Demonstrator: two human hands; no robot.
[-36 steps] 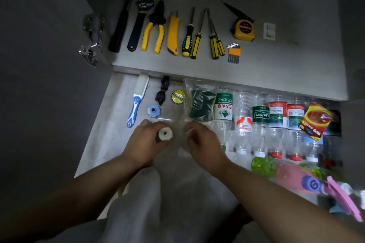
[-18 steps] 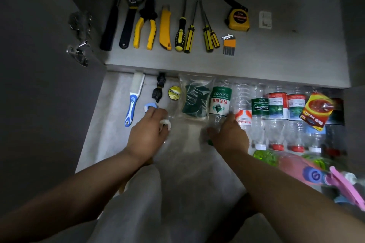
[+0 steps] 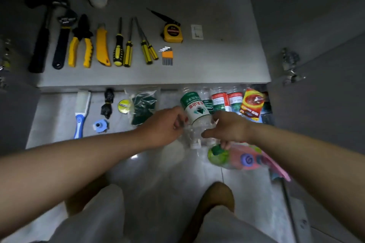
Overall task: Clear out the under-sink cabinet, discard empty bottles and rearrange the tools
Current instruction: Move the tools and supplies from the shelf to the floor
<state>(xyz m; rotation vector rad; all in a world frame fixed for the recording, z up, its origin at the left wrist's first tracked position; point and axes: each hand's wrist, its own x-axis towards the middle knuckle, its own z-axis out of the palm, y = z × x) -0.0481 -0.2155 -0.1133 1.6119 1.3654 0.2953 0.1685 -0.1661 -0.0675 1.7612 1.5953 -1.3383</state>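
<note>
An empty clear bottle with a green and white label (image 3: 194, 110) lies tilted between my hands, its white cap towards me. My left hand (image 3: 165, 126) grips its left side. My right hand (image 3: 227, 128) curls over the necks of the neighbouring clear bottles (image 3: 223, 101), its thumb across the labelled bottle's lower part. In the cabinet, a hammer (image 3: 39, 35), wrench (image 3: 63, 39), pliers (image 3: 81, 45), utility knife (image 3: 102, 45), several screwdrivers (image 3: 128, 45), hex keys (image 3: 167, 56) and a tape measure (image 3: 171, 32) lie in a row.
On the floor at the left are a blue-handled brush (image 3: 81, 114), a black bundle (image 3: 107, 102), a yellow tape roll (image 3: 124, 106), a bag of green pads (image 3: 143, 106) and a blue fitting (image 3: 100, 125). A red packet (image 3: 251, 104) and a green-pink spray bottle (image 3: 233, 157) lie right.
My left hand has left the white fitting and moved right to the green-labelled bottle. My right hand has shifted right along the bottle row. The labelled bottle has tilted out of its row.
</note>
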